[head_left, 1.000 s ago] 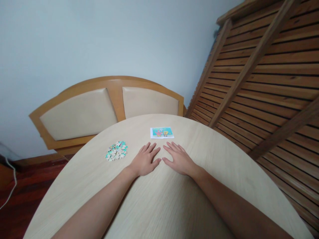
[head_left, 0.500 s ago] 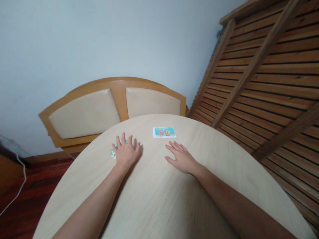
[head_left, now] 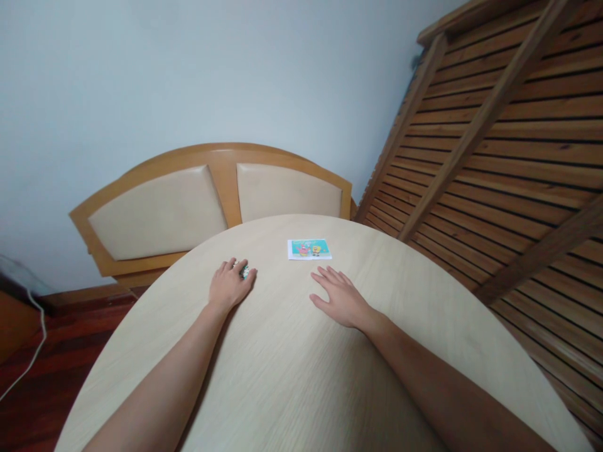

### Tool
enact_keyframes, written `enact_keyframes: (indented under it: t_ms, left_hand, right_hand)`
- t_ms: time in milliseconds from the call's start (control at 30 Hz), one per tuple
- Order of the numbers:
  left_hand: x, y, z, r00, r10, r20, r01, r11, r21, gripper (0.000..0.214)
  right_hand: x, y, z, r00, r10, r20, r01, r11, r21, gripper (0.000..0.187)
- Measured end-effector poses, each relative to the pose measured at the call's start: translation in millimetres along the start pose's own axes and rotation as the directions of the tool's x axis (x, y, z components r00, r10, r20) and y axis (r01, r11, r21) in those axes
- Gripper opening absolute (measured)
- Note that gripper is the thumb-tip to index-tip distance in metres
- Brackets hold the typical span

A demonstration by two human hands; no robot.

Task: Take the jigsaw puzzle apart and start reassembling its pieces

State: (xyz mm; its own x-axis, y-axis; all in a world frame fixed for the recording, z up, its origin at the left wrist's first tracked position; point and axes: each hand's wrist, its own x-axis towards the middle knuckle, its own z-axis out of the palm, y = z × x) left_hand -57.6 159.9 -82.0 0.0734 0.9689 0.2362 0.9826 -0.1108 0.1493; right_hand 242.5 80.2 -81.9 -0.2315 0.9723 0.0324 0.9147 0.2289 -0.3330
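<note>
My left hand (head_left: 229, 285) is on the left part of the round table, its fingers curled around a small heap of green and white pieces that look like jigsaw puzzle pieces (head_left: 245, 271). A few of these show in the gap between thumb and forefinger; the palm and other fingers hide the rest. On the right, my right hand (head_left: 340, 298) is palm down with fingers outstretched and thumb apart, holding nothing. Just beyond its fingertips lies a small picture card (head_left: 309, 250), turquoise with a pink and a yellow cartoon figure and a white strip along its left side.
The pale wood-grain table (head_left: 282, 364) has a curved far edge. Behind it stands a wooden headboard (head_left: 221, 182) with cream padded panels, against a light wall. A slatted wooden panel (head_left: 494, 157) leans at the right. A white cable (head_left: 40, 339) hangs at the left.
My left hand has gone from spread fingers above the pieces to fingers curled around them, and the pieces at its left no longer show. My right hand and the card have stayed put.
</note>
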Motion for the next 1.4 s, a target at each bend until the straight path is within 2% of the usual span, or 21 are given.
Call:
enact_keyframes:
  t_ms: [100,233,367,433,567,633,733,800,867,967,1000,1033,1067,1167,1267,1400]
  left_hand:
    - [-2,13,3.0,0.994,0.11,0.021,-0.11,0.994,-0.03,0.052]
    - [-16,44,5.4,0.961,0.271,0.053,-0.265,0.96,-0.089,0.05]
    - [-41,83,3.4,0.899,0.431,0.077,-0.415,0.896,-0.16,0.048]
    - [-53,100,1.2,0.854,0.514,0.08,-0.486,0.843,-0.23,0.048]
    - [-67,120,-1.1,0.801,0.596,0.062,-0.534,0.757,-0.376,0.05]
    - [-67,123,-1.2,0.808,0.589,0.013,-0.512,0.713,-0.478,0.046]
    - [-61,117,-2.5,0.882,0.465,-0.068,-0.402,0.67,-0.624,0.036]
    - [-55,106,-5.0,0.933,0.349,-0.086,-0.322,0.704,-0.633,0.039]
    - [-48,90,-8.0,0.971,0.213,-0.106,-0.233,0.764,-0.602,0.044]
    - [-36,60,-11.0,0.988,0.015,-0.153,-0.091,0.861,-0.5,0.044]
    - [-32,51,-11.1,0.987,-0.072,-0.142,0.016,0.931,-0.366,0.046]
    - [-29,43,-10.6,0.987,-0.131,-0.09,0.103,0.96,-0.262,0.049]
    - [-27,38,-9.4,0.987,-0.148,-0.055,0.131,0.961,-0.244,0.049]
    - [-29,38,-3.0,0.995,-0.093,0.024,0.096,0.966,-0.241,0.046]
    - [-42,59,4.9,0.994,0.035,0.101,-0.005,0.958,-0.288,0.051]
    - [-61,90,8.8,0.95,0.256,0.179,-0.167,0.901,-0.401,0.058]
  right_hand:
    - [1,0,1,1.0,-0.001,-0.01,0.001,1.0,0.0,0.065]
    - [2,1,4,0.999,-0.012,-0.034,0.012,1.0,0.007,0.065]
    - [3,3,7,0.998,-0.03,-0.056,0.031,0.999,0.013,0.065]
    - [3,5,7,0.997,-0.04,-0.064,0.041,0.999,0.02,0.059]
    - [4,8,7,0.994,-0.066,-0.085,0.071,0.996,0.051,0.05]
    - [4,9,7,0.991,-0.076,-0.107,0.084,0.993,0.078,0.048]
    - [4,11,7,0.987,-0.082,-0.137,0.1,0.986,0.131,0.046]
    - [5,12,8,0.984,-0.081,-0.159,0.108,0.979,0.172,0.045]
    - [7,14,9,0.976,-0.082,-0.202,0.126,0.968,0.216,0.042]
    - [9,18,11,0.949,-0.1,-0.299,0.188,0.94,0.284,0.038]
    - [10,19,12,0.939,-0.097,-0.329,0.203,0.931,0.304,0.037]
    - [10,21,12,0.932,-0.086,-0.352,0.207,0.924,0.322,0.037]
    - [11,22,12,0.927,-0.065,-0.37,0.199,0.92,0.339,0.036]
    - [10,24,9,0.926,-0.038,-0.376,0.184,0.914,0.362,0.033]
    - [5,23,5,0.933,-0.103,-0.344,0.236,0.899,0.37,0.029]
    - [-8,16,1,0.924,-0.228,-0.306,0.329,0.882,0.337,0.028]
